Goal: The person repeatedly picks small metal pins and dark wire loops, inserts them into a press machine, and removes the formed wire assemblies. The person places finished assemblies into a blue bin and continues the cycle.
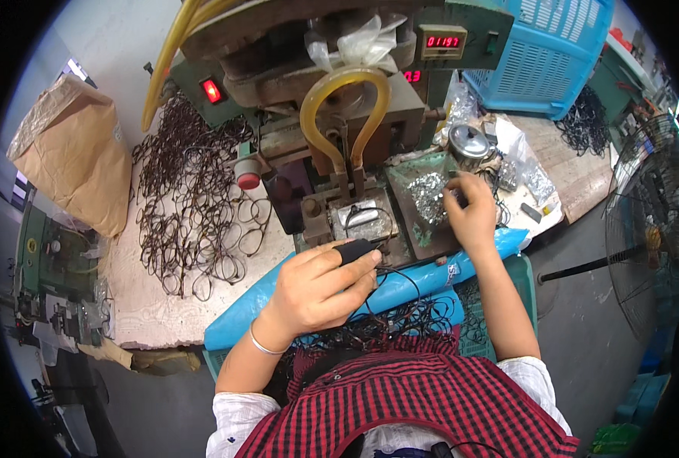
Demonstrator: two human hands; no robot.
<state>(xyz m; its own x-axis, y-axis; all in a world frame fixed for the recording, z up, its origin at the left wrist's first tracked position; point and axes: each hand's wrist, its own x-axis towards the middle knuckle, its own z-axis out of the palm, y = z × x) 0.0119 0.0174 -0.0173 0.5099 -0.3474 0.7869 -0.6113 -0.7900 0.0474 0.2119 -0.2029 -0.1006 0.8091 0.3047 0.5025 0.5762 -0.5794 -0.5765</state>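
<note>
My left hand [320,288] is at the front of the press, a black cover on one finger. Its fingers are closed on a thin dark looped frame [376,214], which looks like an eyeglass frame and reaches over the metal fixture [364,221]. My right hand [473,210] is above a greenish metal tray [419,229], beside a heap of small shiny metal pieces [429,195]. Its thumb and fingers are bent together, and what is between them is hidden. Over the fixture stands the press head with a looped yellow tube [309,107].
Many dark looped frames [190,206] are piled on the table at left, near a red button [248,180]. More frames [400,324] lie in a green basket at my lap, behind blue plastic sheeting [423,281]. A lidded metal pot [468,143], blue crate [541,61] and fan [648,237] stand right.
</note>
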